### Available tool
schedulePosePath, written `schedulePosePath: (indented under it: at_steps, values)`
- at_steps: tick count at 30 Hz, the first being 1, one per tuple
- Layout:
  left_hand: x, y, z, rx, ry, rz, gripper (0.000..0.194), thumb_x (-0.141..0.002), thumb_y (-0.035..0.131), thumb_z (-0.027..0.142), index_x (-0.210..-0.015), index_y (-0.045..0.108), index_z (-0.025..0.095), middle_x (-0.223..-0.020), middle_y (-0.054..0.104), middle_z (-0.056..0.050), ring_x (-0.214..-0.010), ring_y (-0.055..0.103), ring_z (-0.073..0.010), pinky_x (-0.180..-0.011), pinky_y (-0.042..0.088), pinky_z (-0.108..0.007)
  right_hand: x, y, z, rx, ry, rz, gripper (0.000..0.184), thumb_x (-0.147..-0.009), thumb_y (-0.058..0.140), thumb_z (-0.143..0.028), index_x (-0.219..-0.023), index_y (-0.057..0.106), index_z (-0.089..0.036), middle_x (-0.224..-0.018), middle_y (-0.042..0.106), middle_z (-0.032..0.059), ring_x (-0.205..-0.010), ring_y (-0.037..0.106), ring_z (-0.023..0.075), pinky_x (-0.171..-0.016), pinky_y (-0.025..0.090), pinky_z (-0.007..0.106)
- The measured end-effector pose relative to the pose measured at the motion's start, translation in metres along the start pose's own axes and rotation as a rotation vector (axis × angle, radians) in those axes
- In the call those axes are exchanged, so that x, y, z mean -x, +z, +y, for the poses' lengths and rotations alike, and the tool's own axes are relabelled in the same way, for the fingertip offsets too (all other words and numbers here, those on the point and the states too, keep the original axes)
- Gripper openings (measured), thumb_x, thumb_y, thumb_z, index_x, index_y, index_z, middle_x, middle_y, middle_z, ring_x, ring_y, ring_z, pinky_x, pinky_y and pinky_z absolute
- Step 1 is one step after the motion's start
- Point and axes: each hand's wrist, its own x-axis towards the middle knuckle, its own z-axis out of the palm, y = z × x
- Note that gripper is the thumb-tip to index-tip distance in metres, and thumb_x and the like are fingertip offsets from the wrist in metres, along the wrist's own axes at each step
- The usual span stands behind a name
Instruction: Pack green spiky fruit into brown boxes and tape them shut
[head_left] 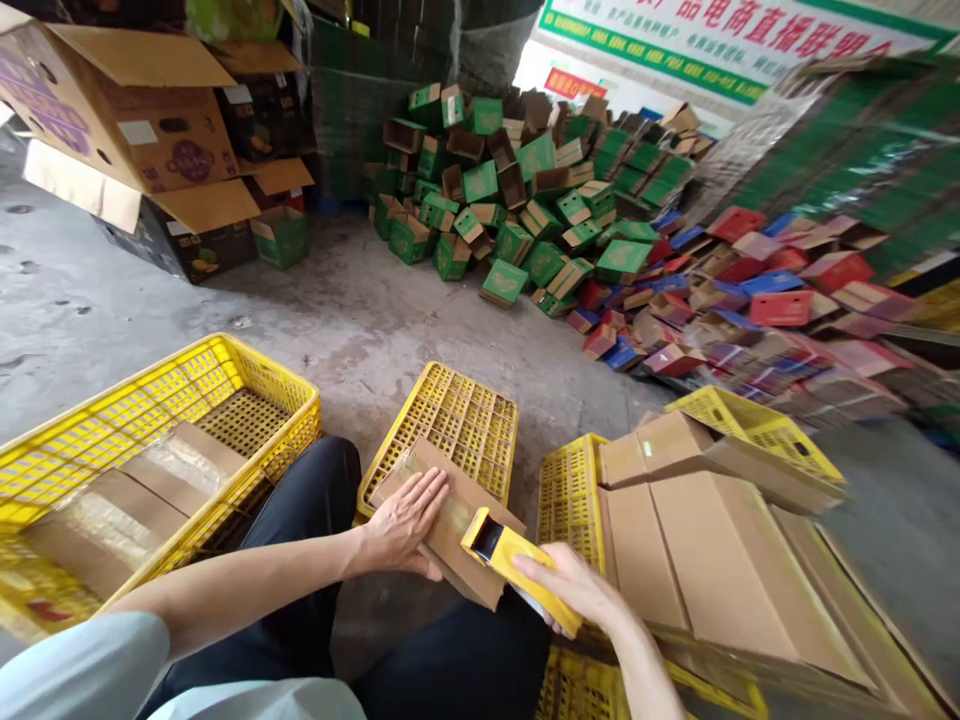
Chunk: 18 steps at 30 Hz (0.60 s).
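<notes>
As crates (571,490) flank a carton (463,500), left hand (407,516) lies flat atop; right hand (574,582) clasps probable tape dispenser (510,553).

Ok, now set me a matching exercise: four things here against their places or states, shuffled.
1. Tape dispenser
2. Left hand
3. Green boxes
4. Purple-printed box

A. Heaped on the floor
B. Flaps open, upper left of the picture
C. Gripped by the right hand
D. Laid on a brown carton

Pairs: 1-C, 2-D, 3-A, 4-B
</notes>
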Motion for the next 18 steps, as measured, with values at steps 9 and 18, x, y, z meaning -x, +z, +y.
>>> schedulePosePath:
  at_steps: [9, 18]
  values:
    - [-0.019, 0.002, 0.021, 0.03, 0.14, -0.052, 0.114, -0.095, 0.04, 0.084, -0.169, 0.011, 0.003, -0.174, 0.021, -0.023, -0.163, 0.02, -0.0355, -0.133, 0.019, -0.047, 0.004, 0.004, 0.008, -0.107, -0.063, 0.029, 0.066, -0.077, 0.065, -0.086, -0.082, 0.059, -0.021, -0.051, 0.067, 0.0005, -0.046, 0.067, 0.0188, -0.042, 0.05, 0.024]
    - [-0.018, 0.01, 0.017, 0.041, 0.116, -0.109, 0.116, -0.092, 0.048, 0.084, -0.17, 0.008, 0.008, -0.174, 0.02, -0.022, -0.161, 0.022, -0.0383, -0.131, 0.023, -0.049, 0.007, 0.005, 0.032, -0.138, -0.1, -0.018, 0.055, -0.089, 0.061, -0.075, -0.084, 0.062, -0.021, -0.055, 0.07, 0.0017, -0.048, 0.068, 0.0179, -0.044, 0.05, 0.022]
